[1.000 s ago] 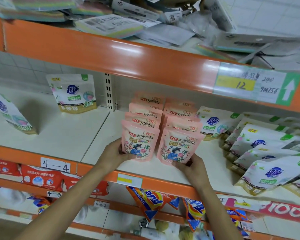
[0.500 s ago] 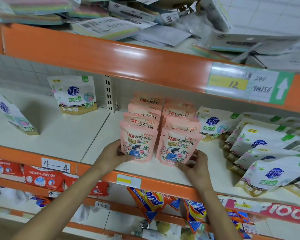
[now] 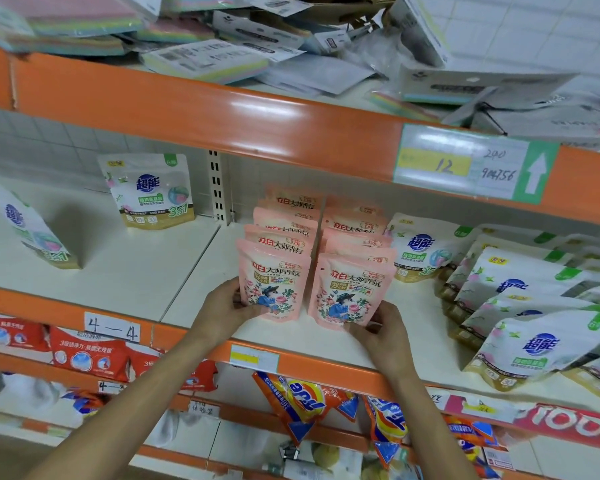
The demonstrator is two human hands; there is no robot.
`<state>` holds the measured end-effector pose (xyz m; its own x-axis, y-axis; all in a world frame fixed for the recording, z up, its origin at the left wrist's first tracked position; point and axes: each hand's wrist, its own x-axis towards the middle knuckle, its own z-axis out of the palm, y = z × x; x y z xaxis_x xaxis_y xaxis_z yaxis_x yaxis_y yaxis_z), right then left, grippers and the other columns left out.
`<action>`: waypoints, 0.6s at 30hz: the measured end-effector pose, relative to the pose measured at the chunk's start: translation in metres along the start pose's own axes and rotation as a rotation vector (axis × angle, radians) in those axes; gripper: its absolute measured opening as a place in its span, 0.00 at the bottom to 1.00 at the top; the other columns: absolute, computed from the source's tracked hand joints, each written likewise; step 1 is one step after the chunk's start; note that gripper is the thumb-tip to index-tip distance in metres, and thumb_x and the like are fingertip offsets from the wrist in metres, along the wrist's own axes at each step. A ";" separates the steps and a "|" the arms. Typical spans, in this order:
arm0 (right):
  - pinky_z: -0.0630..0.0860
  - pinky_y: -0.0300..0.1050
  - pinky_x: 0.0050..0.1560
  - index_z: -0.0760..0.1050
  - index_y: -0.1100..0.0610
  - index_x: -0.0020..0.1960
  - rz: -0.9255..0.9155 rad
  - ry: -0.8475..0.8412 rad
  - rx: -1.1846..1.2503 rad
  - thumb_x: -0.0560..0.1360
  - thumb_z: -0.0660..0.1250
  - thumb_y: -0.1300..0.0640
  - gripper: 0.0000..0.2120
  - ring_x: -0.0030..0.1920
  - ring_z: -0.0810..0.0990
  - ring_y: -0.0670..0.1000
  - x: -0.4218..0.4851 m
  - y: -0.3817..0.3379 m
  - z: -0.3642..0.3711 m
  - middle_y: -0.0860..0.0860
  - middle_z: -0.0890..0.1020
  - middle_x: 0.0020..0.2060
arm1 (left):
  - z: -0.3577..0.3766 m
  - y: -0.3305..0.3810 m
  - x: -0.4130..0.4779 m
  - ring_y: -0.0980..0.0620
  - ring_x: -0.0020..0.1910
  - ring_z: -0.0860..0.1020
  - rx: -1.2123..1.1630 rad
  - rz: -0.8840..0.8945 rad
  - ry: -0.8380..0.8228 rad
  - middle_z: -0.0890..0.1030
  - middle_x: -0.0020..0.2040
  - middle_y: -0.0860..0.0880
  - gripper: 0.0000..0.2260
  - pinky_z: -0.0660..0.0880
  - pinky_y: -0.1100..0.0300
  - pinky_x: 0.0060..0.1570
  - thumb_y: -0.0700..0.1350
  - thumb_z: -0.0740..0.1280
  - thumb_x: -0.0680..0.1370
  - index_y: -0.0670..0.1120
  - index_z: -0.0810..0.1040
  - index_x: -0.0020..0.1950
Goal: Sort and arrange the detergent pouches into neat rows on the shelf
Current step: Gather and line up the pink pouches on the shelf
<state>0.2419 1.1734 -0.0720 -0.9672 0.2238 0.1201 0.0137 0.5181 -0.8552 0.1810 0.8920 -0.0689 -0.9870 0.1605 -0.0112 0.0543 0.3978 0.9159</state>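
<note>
We note two rows of pink pouches on the middle shelf [image 3: 291, 341], approx. centre, front edge near the orange lip. Left hand [image 3: 227, 306] cups the front-left pink pouch [image 3: 272, 282] at its lower left corner, fingers curled shut on it. Right hand [image 3: 378, 329] pinches the front-right pink pouch [image 3: 352, 289] at its base. Judged purpose: holding both fronts upright and level. Count: 4 pink visible per row, 8 total; more behind cannot be told. White Chaoneng pouches [image 3: 520, 285] lie toppled at right, 2 more stand at left; exact no. unclear.
</note>
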 end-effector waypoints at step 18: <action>0.74 0.38 0.49 0.72 0.42 0.50 -0.015 -0.015 0.081 0.80 0.63 0.62 0.13 0.49 0.78 0.48 -0.013 0.012 -0.010 0.46 0.79 0.51 | 0.000 0.001 -0.007 0.56 0.52 0.79 -0.004 -0.049 0.001 0.80 0.55 0.53 0.23 0.75 0.65 0.48 0.44 0.76 0.70 0.48 0.72 0.61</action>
<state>0.2568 1.1846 -0.0787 -0.9708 0.2043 0.1260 -0.0204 0.4530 -0.8913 0.1880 0.8912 -0.0679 -0.9886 0.1399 -0.0554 0.0055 0.4012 0.9160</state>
